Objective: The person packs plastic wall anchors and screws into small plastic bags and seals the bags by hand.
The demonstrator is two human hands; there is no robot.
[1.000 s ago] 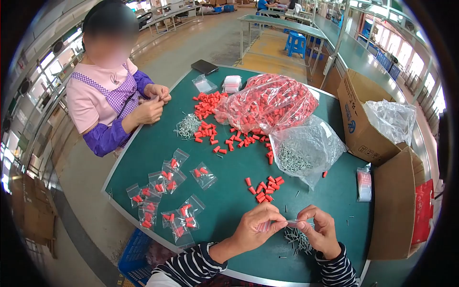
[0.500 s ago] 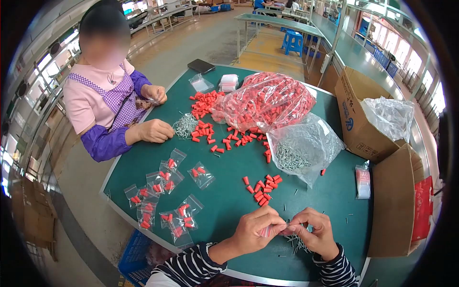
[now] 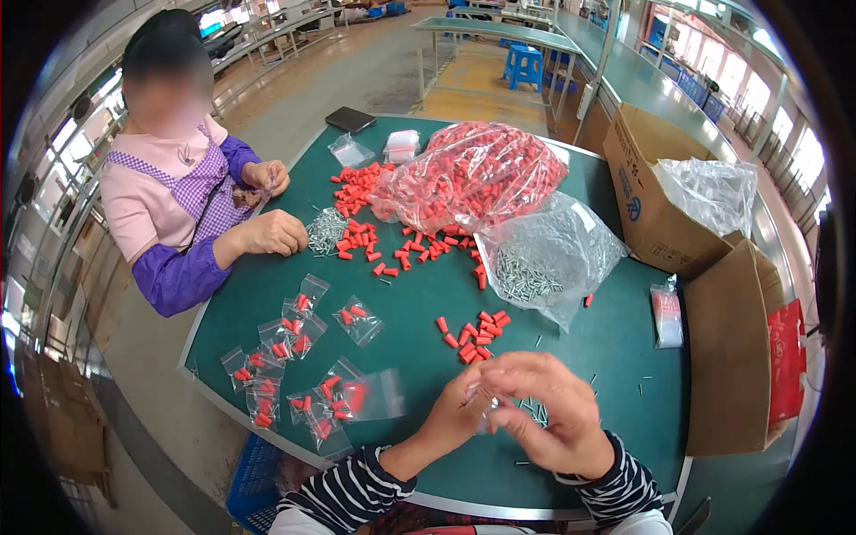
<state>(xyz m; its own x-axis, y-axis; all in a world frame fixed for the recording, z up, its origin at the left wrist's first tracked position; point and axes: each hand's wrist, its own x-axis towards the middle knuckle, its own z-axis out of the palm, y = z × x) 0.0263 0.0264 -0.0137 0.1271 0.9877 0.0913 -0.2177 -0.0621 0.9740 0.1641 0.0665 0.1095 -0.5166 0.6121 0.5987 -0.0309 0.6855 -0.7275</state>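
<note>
My left hand (image 3: 452,417) is closed around a small clear plastic bag (image 3: 486,410), mostly covered by the fingers. Close against it is my right hand (image 3: 557,415), slightly blurred, its curved fingers spread away from the thumb. Loose screws (image 3: 537,412) lie on the table partly behind the right hand. Just beyond both hands is a small pile of red plastic caps (image 3: 481,332). To the left, a blurred zip bag (image 3: 379,395) with something red in it appears in motion beside several filled zip bags (image 3: 323,428).
A large bag of red caps (image 3: 481,174) and an open bag of screws (image 3: 526,278) occupy the table's far part. Cardboard boxes (image 3: 731,357) stand along the right edge, near a pack of zip bags (image 3: 666,316). At left, a co-worker (image 3: 183,178) handles screws and a small bag.
A zip bag with red contents now appears blurred left of my hands. My right hand has turned and moved over toward my left. The whole view has shifted slightly.
</note>
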